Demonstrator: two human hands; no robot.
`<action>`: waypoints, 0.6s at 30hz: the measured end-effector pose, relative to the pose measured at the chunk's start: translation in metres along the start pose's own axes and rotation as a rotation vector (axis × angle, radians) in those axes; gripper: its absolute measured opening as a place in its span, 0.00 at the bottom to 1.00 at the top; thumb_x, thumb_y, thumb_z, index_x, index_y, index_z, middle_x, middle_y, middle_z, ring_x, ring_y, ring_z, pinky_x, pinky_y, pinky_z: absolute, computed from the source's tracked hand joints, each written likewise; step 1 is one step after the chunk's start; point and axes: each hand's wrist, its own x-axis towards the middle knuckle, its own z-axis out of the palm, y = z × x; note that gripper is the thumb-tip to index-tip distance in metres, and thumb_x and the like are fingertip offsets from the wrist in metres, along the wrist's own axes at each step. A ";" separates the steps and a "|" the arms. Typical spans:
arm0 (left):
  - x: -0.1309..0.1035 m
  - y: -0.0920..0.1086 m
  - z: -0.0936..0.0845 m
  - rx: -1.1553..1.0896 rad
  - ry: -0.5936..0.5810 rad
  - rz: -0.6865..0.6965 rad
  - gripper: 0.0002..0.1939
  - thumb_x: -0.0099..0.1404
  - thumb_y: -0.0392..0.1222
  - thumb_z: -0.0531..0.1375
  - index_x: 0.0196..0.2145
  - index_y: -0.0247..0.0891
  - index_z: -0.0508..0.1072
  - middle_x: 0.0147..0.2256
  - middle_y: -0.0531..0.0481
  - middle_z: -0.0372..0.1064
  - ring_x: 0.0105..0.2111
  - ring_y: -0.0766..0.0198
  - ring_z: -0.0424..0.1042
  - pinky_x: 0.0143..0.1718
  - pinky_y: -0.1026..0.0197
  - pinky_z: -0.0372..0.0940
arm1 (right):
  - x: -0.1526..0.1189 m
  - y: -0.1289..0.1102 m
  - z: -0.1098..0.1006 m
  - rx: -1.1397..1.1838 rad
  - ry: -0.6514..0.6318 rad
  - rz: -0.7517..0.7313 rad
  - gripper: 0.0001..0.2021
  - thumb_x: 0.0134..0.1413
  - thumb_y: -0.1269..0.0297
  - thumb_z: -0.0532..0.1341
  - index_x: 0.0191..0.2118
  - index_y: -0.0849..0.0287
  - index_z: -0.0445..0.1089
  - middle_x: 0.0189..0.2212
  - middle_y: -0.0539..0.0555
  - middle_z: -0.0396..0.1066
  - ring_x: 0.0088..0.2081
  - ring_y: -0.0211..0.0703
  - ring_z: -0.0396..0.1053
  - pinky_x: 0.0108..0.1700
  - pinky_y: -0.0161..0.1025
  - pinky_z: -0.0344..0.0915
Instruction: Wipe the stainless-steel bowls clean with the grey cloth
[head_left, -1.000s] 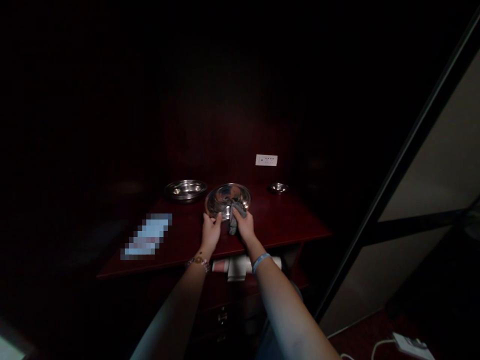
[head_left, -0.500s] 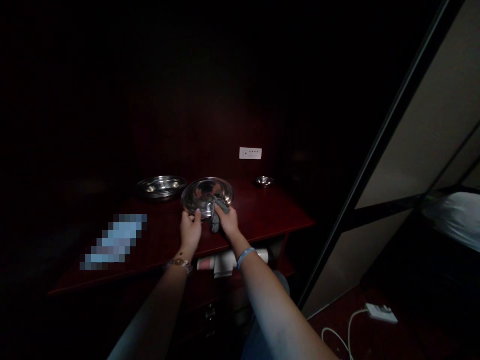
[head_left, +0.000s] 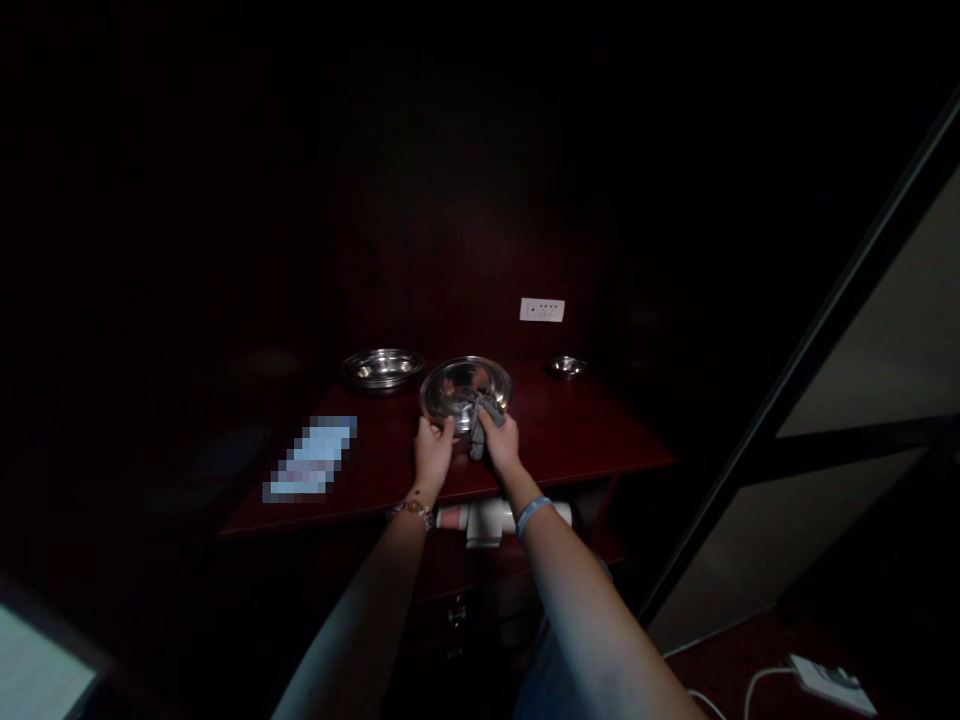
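A shiny round metal basin [head_left: 450, 385] is tilted toward me above the dark red desk. My left hand [head_left: 433, 450] grips its near left rim, thumb on the inside. My right hand [head_left: 501, 438] is closed on a grey cloth [head_left: 477, 440] and presses it against the basin's near right side. Part of the cloth hangs below the rim. To the left, further back, rests another metal basin [head_left: 382, 370], perhaps with more stacked under it. A small metal bowl [head_left: 567, 368] sits at the back right.
The dark red desk [head_left: 585, 430] has a blurred-out pale flat item [head_left: 311, 460] on its left part. A white socket [head_left: 542, 310] is on the back wall. Under the desktop lie white paper cups [head_left: 555, 514]. A power strip [head_left: 832, 685] with a cable is on the floor at right.
The view has swung left, so everything appears further right. Both hands keep their hold on the basin and cloth, which show little movement of their own.
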 end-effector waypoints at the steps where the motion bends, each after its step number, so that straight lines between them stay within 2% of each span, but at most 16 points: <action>1: 0.000 0.000 0.000 -0.008 -0.029 -0.005 0.20 0.57 0.47 0.64 0.42 0.38 0.63 0.37 0.45 0.75 0.32 0.62 0.77 0.31 0.61 0.73 | 0.000 0.000 -0.001 0.010 0.006 -0.006 0.21 0.46 0.48 0.66 0.38 0.63 0.77 0.36 0.57 0.79 0.38 0.47 0.75 0.40 0.37 0.69; 5: -0.001 -0.002 0.002 -0.021 -0.126 -0.005 0.21 0.56 0.45 0.65 0.42 0.39 0.60 0.35 0.45 0.76 0.29 0.61 0.77 0.33 0.58 0.72 | -0.002 -0.001 -0.002 0.068 -0.008 0.001 0.22 0.47 0.48 0.65 0.40 0.63 0.77 0.37 0.58 0.79 0.39 0.47 0.75 0.41 0.38 0.69; 8: -0.002 -0.002 0.003 0.018 -0.113 -0.011 0.18 0.59 0.43 0.63 0.42 0.39 0.59 0.32 0.46 0.75 0.28 0.61 0.77 0.31 0.60 0.71 | -0.004 -0.003 -0.004 0.059 -0.018 -0.008 0.22 0.47 0.48 0.66 0.41 0.63 0.77 0.37 0.57 0.79 0.39 0.47 0.75 0.42 0.38 0.69; 13: -0.002 -0.004 0.008 0.066 -0.064 0.048 0.14 0.60 0.41 0.61 0.41 0.38 0.61 0.37 0.43 0.76 0.29 0.63 0.77 0.31 0.62 0.70 | -0.009 -0.005 -0.008 -0.005 0.013 -0.014 0.21 0.46 0.49 0.66 0.41 0.62 0.77 0.38 0.57 0.79 0.39 0.47 0.75 0.43 0.38 0.68; 18: -0.004 -0.003 0.011 0.055 -0.042 0.042 0.14 0.60 0.41 0.61 0.42 0.37 0.63 0.37 0.42 0.76 0.29 0.62 0.76 0.32 0.62 0.70 | -0.011 -0.003 -0.009 0.003 -0.007 -0.004 0.21 0.47 0.49 0.66 0.40 0.62 0.76 0.38 0.57 0.80 0.39 0.47 0.76 0.43 0.38 0.69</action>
